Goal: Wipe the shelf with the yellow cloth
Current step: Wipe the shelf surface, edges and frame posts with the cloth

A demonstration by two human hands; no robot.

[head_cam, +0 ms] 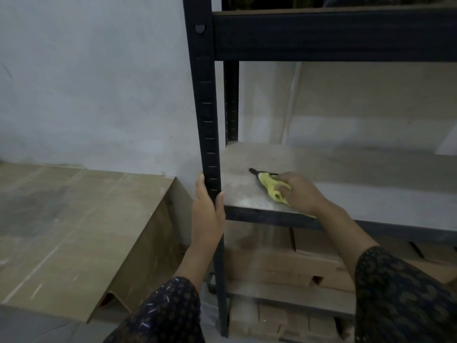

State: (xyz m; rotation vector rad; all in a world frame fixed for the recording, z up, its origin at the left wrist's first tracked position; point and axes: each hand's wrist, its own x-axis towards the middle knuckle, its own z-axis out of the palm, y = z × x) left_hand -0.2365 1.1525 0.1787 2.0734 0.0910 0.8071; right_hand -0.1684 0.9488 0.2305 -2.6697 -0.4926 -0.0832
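The left hand (207,214) wraps the rack's black front upright (209,125), apparently for bracing, while the right hand (300,191) presses the bunched yellow cloth (270,188) onto the dusty shelf board (247,194) near its front-left corner.

My right hand (303,193) presses the cloth (270,188) on the shelf (358,174) near its front edge; left of it, my left hand (207,214) grips the front upright (206,107).

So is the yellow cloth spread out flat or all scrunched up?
Scrunched up. The yellow cloth is bunched into folds under the right hand, pressed on the grey shelf board.
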